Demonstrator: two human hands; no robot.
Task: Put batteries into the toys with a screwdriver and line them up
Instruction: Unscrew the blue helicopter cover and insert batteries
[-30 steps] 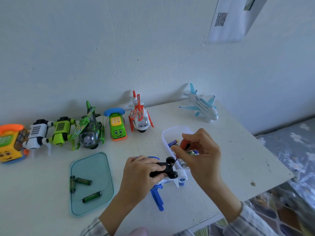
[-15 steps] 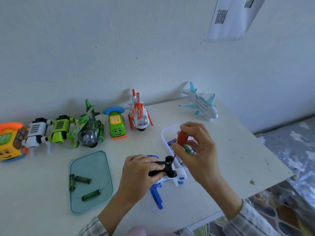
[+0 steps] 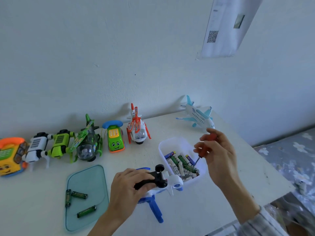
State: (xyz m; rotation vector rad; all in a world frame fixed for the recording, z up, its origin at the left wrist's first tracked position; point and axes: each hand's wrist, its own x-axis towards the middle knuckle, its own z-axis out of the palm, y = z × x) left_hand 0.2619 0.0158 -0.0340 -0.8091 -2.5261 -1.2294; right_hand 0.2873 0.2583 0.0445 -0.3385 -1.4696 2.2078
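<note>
Left hand (image 3: 126, 189) fingers (image 3: 144, 174) clamp the upturned plane (image 3: 163, 184) on the bench (image 3: 221, 193); right-hand (image 3: 219, 155) fingers pinch the screwdriver (image 3: 207, 143) above the battery tub (image 3: 170, 143). Likely light, hollow plastic: hold the body, not the thin wings or wheels.

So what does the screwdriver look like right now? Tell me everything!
The screwdriver is small, with a fat red-orange handle that looks like plastic and a thin dark metal shaft poking out below. The right hand pinches the handle with its fingers, holding it up in the air, tilted, tip pointing down over the white tub of batteries. The tip touches nothing.
</note>
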